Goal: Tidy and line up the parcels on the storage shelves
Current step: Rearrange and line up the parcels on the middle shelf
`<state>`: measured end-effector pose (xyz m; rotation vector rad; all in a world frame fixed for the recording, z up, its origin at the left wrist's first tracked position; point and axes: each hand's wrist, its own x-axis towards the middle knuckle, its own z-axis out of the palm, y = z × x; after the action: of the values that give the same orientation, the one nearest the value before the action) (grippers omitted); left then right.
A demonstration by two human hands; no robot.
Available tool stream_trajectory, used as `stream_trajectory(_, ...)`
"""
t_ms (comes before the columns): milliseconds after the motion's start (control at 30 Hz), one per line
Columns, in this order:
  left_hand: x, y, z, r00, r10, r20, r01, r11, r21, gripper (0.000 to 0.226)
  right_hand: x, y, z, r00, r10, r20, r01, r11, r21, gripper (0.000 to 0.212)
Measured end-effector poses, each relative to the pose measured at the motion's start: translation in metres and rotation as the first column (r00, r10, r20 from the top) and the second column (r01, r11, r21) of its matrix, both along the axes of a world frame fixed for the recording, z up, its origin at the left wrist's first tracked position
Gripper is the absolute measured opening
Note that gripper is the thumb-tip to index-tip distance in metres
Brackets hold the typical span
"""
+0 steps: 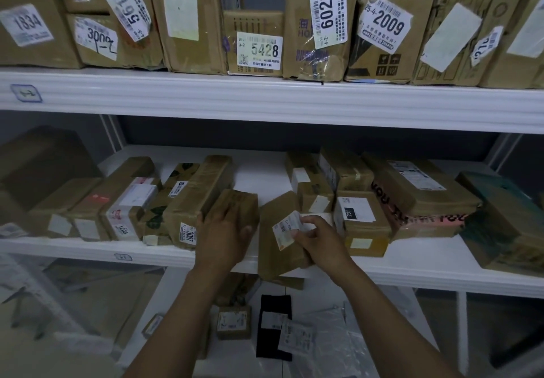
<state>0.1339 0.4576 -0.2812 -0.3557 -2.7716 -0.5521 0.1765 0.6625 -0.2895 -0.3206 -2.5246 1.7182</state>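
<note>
Head view: middle shelf [88,248], with a gap in the row between the box marked 3007 [188,215] and the box marked 231 [359,218]. Left hand [223,236] clasps the near end of a small brown carton [235,201], fingers draped over it, thumb spread. The carton sits just beside the 3007 box, slightly skewed. Right hand [318,242], fingers curled, pinches the tilted brown parcel [273,257] at its white label [287,227]. The parcel leans at the shelf's front edge, lower corner overhanging. Step in hand, by my judgement: squaring these two into the gap. Next move calls for righting the parcel, sliding it back off the edge with the label outward, then butting the carton flush.
</note>
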Motion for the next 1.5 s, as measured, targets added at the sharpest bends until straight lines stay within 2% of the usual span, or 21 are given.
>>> stream_trajectory(100,0.002,-0.006,0.001,0.999,-0.036,0.027,0.037,0.999,-0.023,0.063,-0.008,-0.005,-0.01,0.999,0.02,0.038,-0.02,1.0,0.003,0.045)
stream_trajectory(200,0.002,-0.014,-0.002,0.996,-0.085,0.027,0.086,0.995,-0.058,0.062,-0.012,-0.007,-0.017,0.989,0.129,0.068,-0.122,0.988,-0.098,0.068)
stream_trajectory(233,0.001,-0.016,-0.003,0.994,-0.105,0.042,0.108,0.992,-0.069,0.066,-0.013,-0.008,-0.017,0.979,0.187,0.077,-0.18,0.98,-0.084,0.075)
stream_trajectory(300,0.0,-0.02,-0.006,0.99,-0.128,0.055,0.132,0.989,-0.067,0.073,-0.017,-0.01,-0.024,0.961,0.265,0.083,-0.269,0.962,0.05,0.084)
stream_trajectory(433,-0.001,-0.023,-0.011,0.991,-0.137,0.006,0.137,0.989,-0.047,0.075,-0.023,-0.013,-0.033,0.958,0.269,0.1,-0.287,0.904,0.317,0.069)
stream_trajectory(600,-0.003,-0.022,-0.01,0.994,-0.111,-0.012,0.109,0.992,-0.068,0.071,-0.027,-0.014,-0.038,0.945,0.298,0.137,-0.327,0.884,0.333,0.086)
stream_trajectory(667,-0.002,-0.021,-0.011,0.992,-0.124,-0.018,0.121,0.987,-0.104,0.074,-0.026,-0.017,-0.037,0.964,0.26,0.049,-0.263,0.919,0.293,0.084)
stream_trajectory(767,-0.007,-0.024,-0.019,0.99,-0.14,-0.032,0.136,0.985,-0.111,0.081,-0.02,-0.027,-0.031,0.973,0.164,-0.163,-0.144,0.981,0.128,0.076)
stream_trajectory(833,-0.008,-0.026,-0.022,0.988,-0.148,-0.036,0.144,0.985,-0.095,0.082,-0.018,-0.036,-0.024,0.966,0.137,-0.219,-0.133,0.991,0.035,0.075)
stream_trajectory(900,-0.006,-0.027,-0.021,0.985,-0.159,-0.059,0.155,0.986,-0.068,0.08,-0.019,-0.047,-0.016,0.955,0.176,-0.237,-0.178,0.984,0.013,0.071)
stream_trajectory(967,-0.006,-0.027,-0.02,0.983,-0.172,-0.069,0.17,0.985,-0.035,0.077,-0.022,-0.053,-0.013,0.943,0.264,-0.204,-0.238,0.96,0.144,0.061)
stream_trajectory(1033,-0.007,-0.027,-0.02,0.983,-0.178,-0.048,0.178,0.984,-0.012,0.076,-0.025,-0.056,-0.014,0.94,0.33,-0.086,-0.297,0.915,0.273,0.056)
stream_trajectory(1133,-0.006,-0.029,-0.02,0.982,-0.185,-0.048,0.183,0.982,-0.045,0.074,-0.022,-0.055,-0.021,0.934,0.355,0.021,-0.348,0.9,0.264,0.063)
stream_trajectory(1233,-0.011,-0.029,-0.024,0.977,-0.201,-0.068,0.194,0.976,-0.097,0.067,-0.02,-0.056,-0.019,0.939,0.344,-0.026,-0.329,0.916,0.232,0.082)
stream_trajectory(1400,-0.01,-0.025,-0.019,0.976,-0.19,-0.107,0.178,0.977,-0.115,0.064,-0.02,-0.059,0.001,0.918,0.395,-0.044,-0.358,0.87,0.34,0.066)
stream_trajectory(1500,-0.008,-0.022,-0.016,0.977,-0.183,-0.108,0.169,0.978,-0.121,0.065,-0.021,-0.054,0.006,0.923,0.384,-0.035,-0.331,0.835,0.439,0.067)
